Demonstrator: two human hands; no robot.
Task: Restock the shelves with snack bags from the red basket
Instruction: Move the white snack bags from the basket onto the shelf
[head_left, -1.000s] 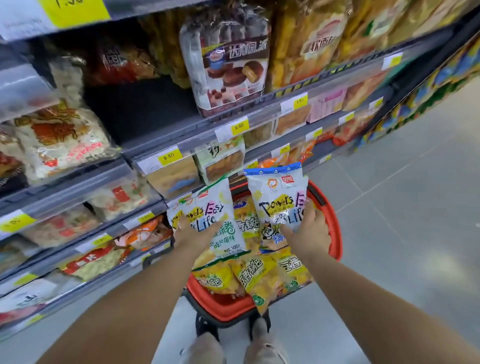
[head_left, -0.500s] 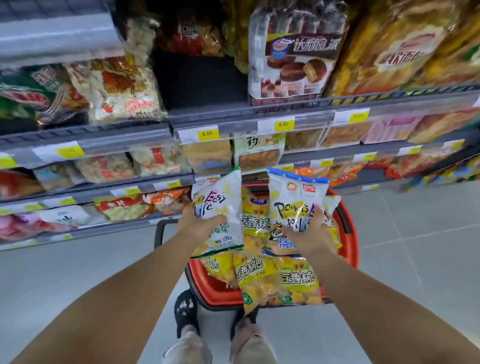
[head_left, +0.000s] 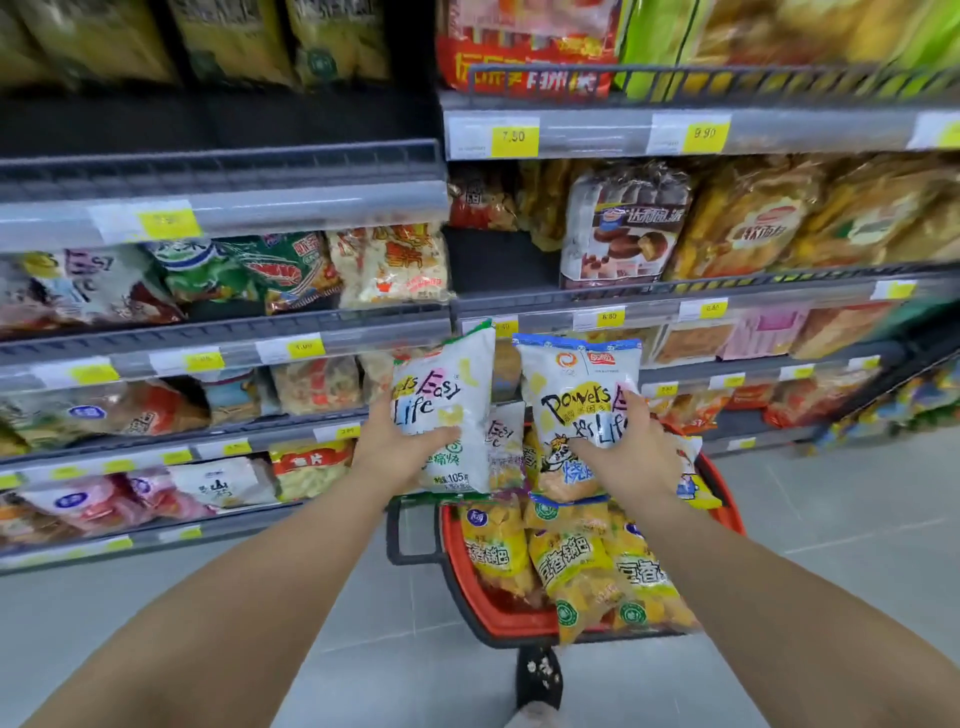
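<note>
My left hand (head_left: 397, 444) grips a white snack bag with a green top edge (head_left: 452, 395), lifted above the basket. My right hand (head_left: 623, 447) grips a matching white snack bag with a blue top edge (head_left: 576, 384) beside it. Both bags are upright in front of the grey shelves (head_left: 223, 332). Below them the red basket (head_left: 498, 618) stands on the floor with several yellow snack bags (head_left: 576, 566) and one more white bag (head_left: 504, 441) inside. A similar white bag (head_left: 88, 286) lies on the left shelf.
Grey shelf tiers full of snack bags fill the upper view, with yellow price tags (head_left: 514, 136) on the rails. A dark gap (head_left: 498, 260) shows beside a chocolate cake pack (head_left: 623, 223). Grey tiled floor (head_left: 857, 519) spreads right. My shoe (head_left: 540, 675) stands behind the basket.
Both hands have raised their white bags higher, up to shelf level. The view has swung left and up, bringing more of the left shelves into sight.
</note>
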